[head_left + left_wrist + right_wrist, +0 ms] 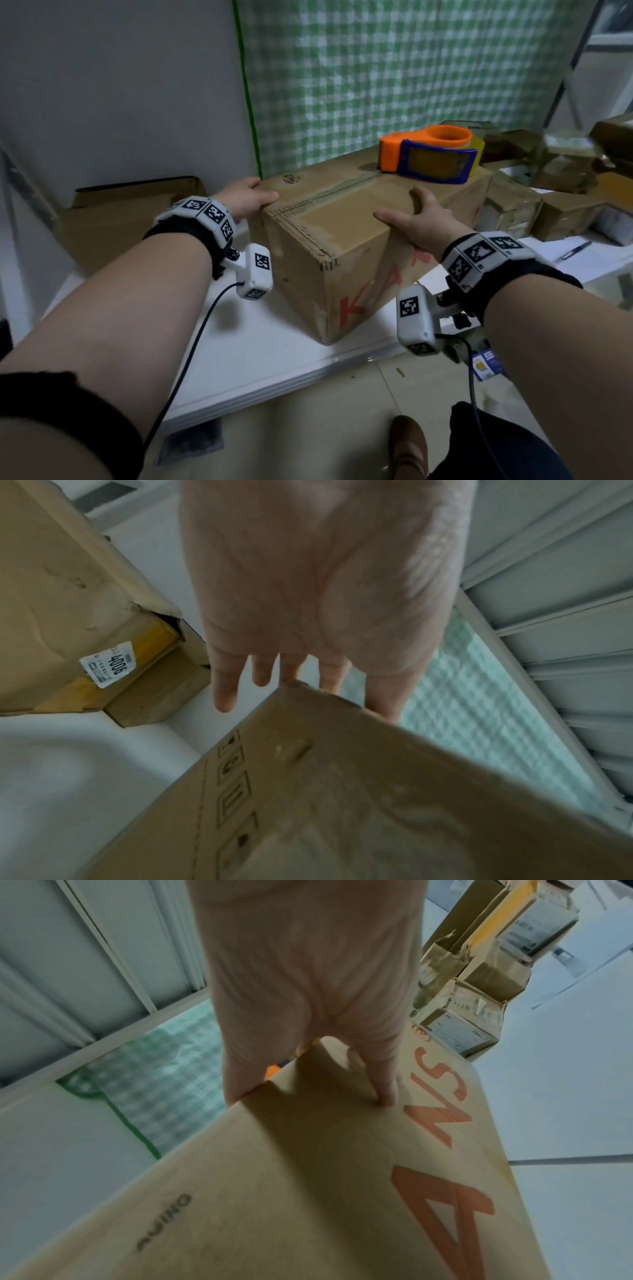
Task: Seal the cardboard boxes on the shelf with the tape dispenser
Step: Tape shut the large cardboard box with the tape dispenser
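Two hands are bracing one large cardboard box point(342, 240) that is sitting on the white shelf point(260, 346). The left hand point(245, 198) is resting at the box's far left top corner, thumb lying along the top edge and straight fingers point(224, 688) reaching down past the side. The right hand point(419, 219) is straddling the box's near right top edge, thumb spread over the top and fingers point(385, 1080) pressing flat against the side with the red lettering; neither hand is curling round anything. The tape dispenser point(430, 154), orange and blue, is lying on the box's top at its far end, beside the taped centre seam. Smaller cardboard boxes point(534, 205) are crowding the shelf to the right of the large box, and flattened cardboard point(130, 212) is lying to its left.
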The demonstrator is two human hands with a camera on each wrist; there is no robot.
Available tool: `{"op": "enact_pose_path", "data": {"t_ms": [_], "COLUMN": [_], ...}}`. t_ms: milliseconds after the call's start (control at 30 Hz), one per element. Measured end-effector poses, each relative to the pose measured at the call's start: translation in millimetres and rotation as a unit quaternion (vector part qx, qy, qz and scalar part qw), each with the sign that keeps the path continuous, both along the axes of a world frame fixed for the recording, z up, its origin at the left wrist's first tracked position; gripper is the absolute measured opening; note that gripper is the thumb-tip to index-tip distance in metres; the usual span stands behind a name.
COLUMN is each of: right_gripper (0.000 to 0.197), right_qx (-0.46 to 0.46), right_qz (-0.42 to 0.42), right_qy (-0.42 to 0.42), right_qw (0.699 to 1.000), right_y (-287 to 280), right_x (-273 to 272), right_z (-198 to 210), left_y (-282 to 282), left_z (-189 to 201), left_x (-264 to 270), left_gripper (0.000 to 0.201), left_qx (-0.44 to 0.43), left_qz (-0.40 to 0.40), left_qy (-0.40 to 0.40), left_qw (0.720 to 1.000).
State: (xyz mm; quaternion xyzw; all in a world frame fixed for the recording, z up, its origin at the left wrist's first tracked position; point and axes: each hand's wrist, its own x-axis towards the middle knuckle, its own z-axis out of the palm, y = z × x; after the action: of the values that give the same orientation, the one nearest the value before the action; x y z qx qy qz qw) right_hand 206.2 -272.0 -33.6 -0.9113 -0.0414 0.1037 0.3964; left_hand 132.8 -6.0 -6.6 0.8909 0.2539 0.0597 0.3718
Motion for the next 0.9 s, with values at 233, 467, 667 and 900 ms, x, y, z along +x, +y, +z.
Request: {"op": "enact_pose_path", "data": {"t_ms": [233, 467, 667, 900], "right_gripper": [0.058, 0.102, 0.127, 0.094], "right_qx": [-0.032, 0.020, -0.050, -0.341], "right_qz": [0.077, 0.194, 0.247, 0.256], "right_qy": [-0.065, 0.074, 0.088, -0.008], "right_qw": [0.994, 0.978, 0.964, 0.905], "right_y": [22.8, 31.1, 22.2, 19.0], "right_x": [1.0, -25.9, -43.3, -49.7], "right_z": [14.9, 19.5, 30.5, 60.6], "left_y": [20.1, 8.3, 1.4, -6.9], "left_z": [-4.6, 12.6, 27.2, 35.2], "left_x": [-23.2, -65.1, -88.4, -102.7], "left_gripper": [0.070, 0.079, 0.074, 0.059], "left_qx": [0.052, 0.277, 0.210, 0.029], "left_qz": [0.021, -0.008, 0.006, -0.024], "left_qy": [0.010, 0.131, 0.155, 0.230], "left_qw": [0.998, 0.952, 0.965, 0.973]}}
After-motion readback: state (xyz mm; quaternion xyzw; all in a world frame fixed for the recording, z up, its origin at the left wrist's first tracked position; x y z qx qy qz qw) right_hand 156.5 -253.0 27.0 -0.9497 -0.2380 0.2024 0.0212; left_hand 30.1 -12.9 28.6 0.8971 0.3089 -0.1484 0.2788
